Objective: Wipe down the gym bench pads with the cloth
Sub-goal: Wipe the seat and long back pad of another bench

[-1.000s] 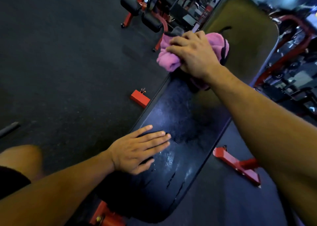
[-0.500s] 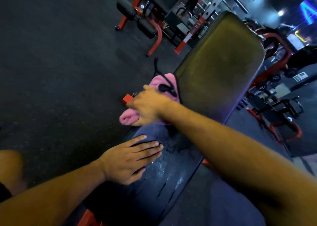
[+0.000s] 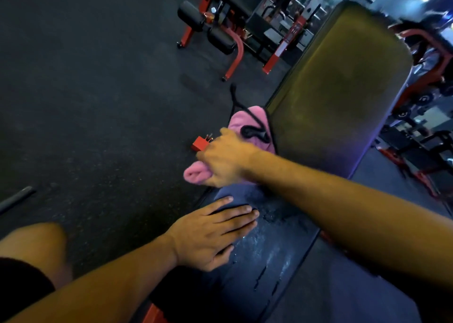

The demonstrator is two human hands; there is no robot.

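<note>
Your right hand (image 3: 225, 158) is reached forward on a nearly straight arm, fingers curled and gripping, knuckles up. Your left hand (image 3: 210, 234) lies flat, palm down, fingers straight and slightly spread, well behind that grip, its forearm angled in from the lower left

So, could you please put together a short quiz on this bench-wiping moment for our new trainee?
1. True or false: the left hand lies flat, fingers straight, on the seat pad.
2. Multiple choice: what does the right hand grip? A) a spray bottle B) the pink cloth C) a dumbbell
3. Fill in: the cloth sits where the seat pad meets the raised ____ pad.

Key
1. True.
2. B; a black cord lies across the cloth.
3. Back.
</note>
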